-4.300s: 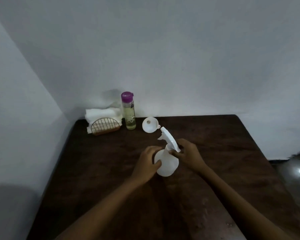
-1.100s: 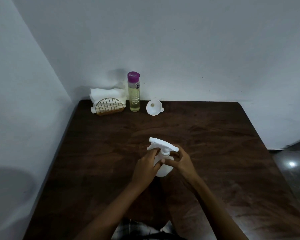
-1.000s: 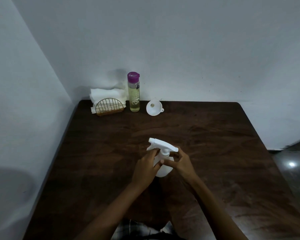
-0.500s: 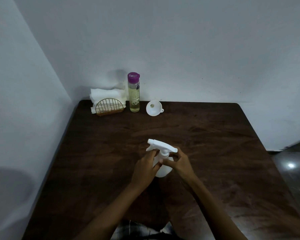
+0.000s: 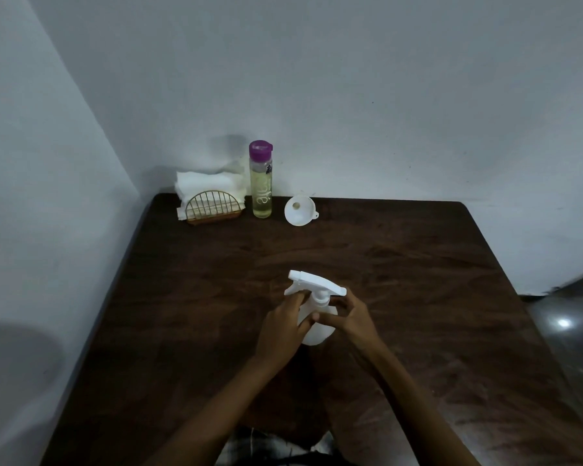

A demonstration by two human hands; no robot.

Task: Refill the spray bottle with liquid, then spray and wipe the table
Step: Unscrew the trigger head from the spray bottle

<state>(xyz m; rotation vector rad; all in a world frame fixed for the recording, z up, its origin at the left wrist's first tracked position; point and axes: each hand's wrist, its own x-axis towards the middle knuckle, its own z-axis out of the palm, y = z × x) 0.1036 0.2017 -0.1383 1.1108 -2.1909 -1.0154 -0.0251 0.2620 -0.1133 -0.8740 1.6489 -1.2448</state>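
Evidently both hands work the white spray bottle (image 5: 317, 336), upright mid-table (image 5: 418, 264). The left hand (image 5: 280, 331) wraps its body from 9 o'clock to steady it. The right hand (image 5: 354, 317) pinches the collar under the trigger head (image 5: 317, 282) from 3 o'clock, likely to unscrew it for filling. At 12 o'clock by the wall wait the purple-capped liquid bottle (image 5: 261, 186), the funnel (image 5: 298, 211) at its 3 o'clock, and napkins (image 5: 209, 185) at its 9 o'clock for wiping.

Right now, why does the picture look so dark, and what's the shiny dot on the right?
Head view: dim room light leaves the table murky, though the white spray bottle stands out; the dot is glare on the floor; the purple-capped bottle throws a soft shadow on the wall.
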